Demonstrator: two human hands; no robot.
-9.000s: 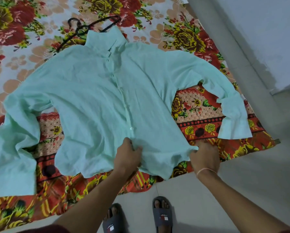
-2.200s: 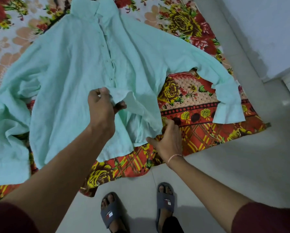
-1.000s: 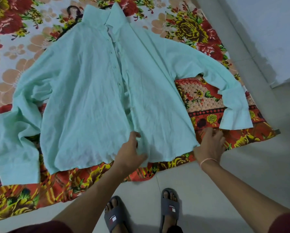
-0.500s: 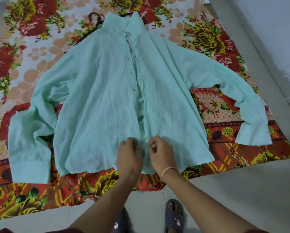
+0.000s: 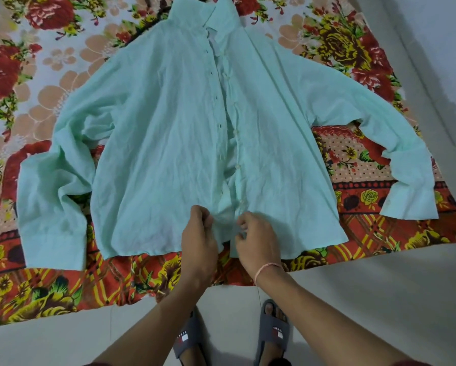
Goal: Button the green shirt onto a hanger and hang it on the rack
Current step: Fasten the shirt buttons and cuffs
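Each grip pinches the hem of the one green shirt (image 5: 168,143) at lower centre, left hand (image 5: 199,241) and right hand (image 5: 257,240) curled, knuckles up, close together.

- The shirt (image 5: 168,133) is showing plain pale mint green across the frame's centre.
- The bedsheet (image 5: 50,75) is showing red, yellow and peach flowers — orange-red plaid bordering its lower edge.
- The slippers (image 5: 273,331), bottom centre, are showing grey.

Floral bedsheet (image 5: 63,75), grey slippers (image 5: 273,331), pale floor (image 5: 380,299)
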